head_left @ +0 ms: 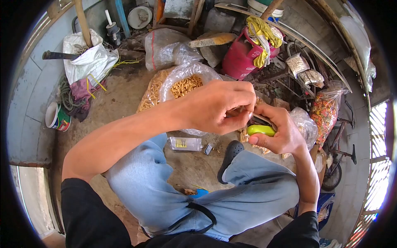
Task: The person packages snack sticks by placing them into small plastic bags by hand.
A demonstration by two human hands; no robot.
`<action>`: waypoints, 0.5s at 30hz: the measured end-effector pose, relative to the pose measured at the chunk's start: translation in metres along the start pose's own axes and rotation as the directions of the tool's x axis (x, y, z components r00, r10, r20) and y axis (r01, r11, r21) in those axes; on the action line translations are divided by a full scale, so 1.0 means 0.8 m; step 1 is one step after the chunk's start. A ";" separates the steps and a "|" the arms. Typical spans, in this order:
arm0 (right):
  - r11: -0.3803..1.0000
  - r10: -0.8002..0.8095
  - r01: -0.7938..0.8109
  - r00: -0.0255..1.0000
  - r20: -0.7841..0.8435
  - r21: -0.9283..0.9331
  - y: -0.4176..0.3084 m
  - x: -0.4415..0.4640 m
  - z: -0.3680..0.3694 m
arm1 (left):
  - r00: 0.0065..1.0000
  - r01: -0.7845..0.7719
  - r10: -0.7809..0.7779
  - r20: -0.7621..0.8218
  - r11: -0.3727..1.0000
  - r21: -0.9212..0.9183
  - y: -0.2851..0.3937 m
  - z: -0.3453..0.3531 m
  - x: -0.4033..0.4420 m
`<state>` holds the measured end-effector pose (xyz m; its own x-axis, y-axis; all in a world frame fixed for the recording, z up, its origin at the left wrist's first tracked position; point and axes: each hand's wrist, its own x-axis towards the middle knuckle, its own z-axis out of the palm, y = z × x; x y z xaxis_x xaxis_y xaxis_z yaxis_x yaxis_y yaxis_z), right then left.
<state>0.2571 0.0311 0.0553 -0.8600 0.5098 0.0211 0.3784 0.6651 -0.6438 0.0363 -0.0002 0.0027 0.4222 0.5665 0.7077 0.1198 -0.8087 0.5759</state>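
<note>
Two-handed grip on a lime-green rounded tool (261, 130).
The tool lay in the right hand (281, 130), between thumb and curled fingers, to the right of and nearer the wearer than the open clear plastic bag (210, 74); its long axis ran roughly left to right, one rounded end pointing left. The left hand (233, 107) was pinched, thumb against fingers, just beside the right fingers; what it gripped could not be told. The open bag contained golden-brown snack sticks (186, 86); a clear bag (326, 109) to its right contained orange-and-green pieces.
</note>
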 end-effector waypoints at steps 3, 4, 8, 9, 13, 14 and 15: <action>0.999 -0.039 0.039 0.998 -0.053 0.013 0.004 0.000 0.005 | 1.000 -0.006 0.006 0.008 0.999 0.041 0.002 0.000 0.001; 0.999 -0.039 0.039 0.998 -0.052 0.014 0.003 0.000 0.005 | 1.000 -0.001 0.000 0.012 0.999 0.049 0.003 0.000 0.002; 1.000 -0.002 0.004 0.998 -0.069 0.015 -0.004 0.000 0.003 | 1.000 -0.013 0.012 0.015 0.997 0.074 0.003 -0.001 0.003; 1.000 -0.017 0.017 0.997 -0.079 -0.004 -0.004 0.001 0.003 | 1.000 -0.018 0.018 0.004 0.998 0.063 0.002 0.000 0.003; 0.998 -0.040 0.034 0.992 -0.121 -0.048 -0.008 0.000 0.006 | 1.000 -0.027 0.027 0.000 0.997 0.070 0.006 -0.002 0.005; 0.999 -0.023 0.017 0.993 -0.117 -0.049 -0.010 0.000 0.006 | 1.000 -0.027 0.027 -0.001 0.997 0.070 0.005 0.000 0.004; 0.999 -0.006 0.000 0.994 -0.113 -0.049 -0.011 0.001 0.006 | 1.000 -0.018 0.019 -0.018 0.998 0.060 0.004 0.001 0.004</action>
<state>0.2518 0.0229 0.0578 -0.8178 0.5647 0.1114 0.3949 0.6913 -0.6052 0.0392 -0.0012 0.0066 0.4085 0.5540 0.7254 0.1658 -0.8265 0.5379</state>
